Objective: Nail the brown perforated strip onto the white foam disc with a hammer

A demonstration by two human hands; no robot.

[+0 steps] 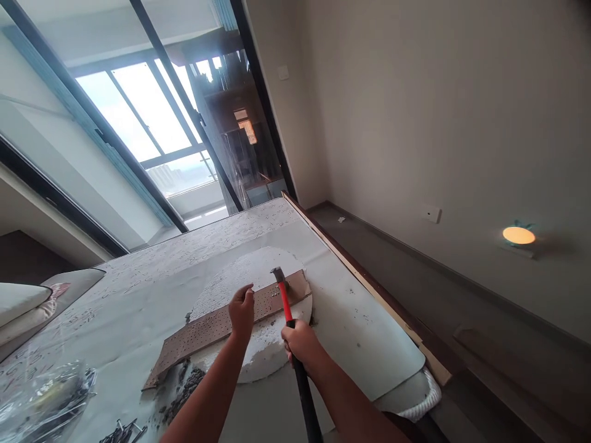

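Note:
My right hand (301, 342) is closed round the red and black handle of a hammer (286, 303). The hammer's head rests on the far end of a long brown strip of board (203, 332) studded with rows of nails. That strip lies across a round white foam disc (263, 357). My left hand (242, 310) rests on the strip's far edge, fingers pinched together near the nail rows; what they hold, if anything, is too small to make out.
The disc sits on a paper-covered table (138, 295) with a wooden edge (369, 286) on the right. Loose dark nails (124, 432) and debris lie at the near left beside a clear plastic bag (41, 400). A lit round lamp (519, 235) is on the wall.

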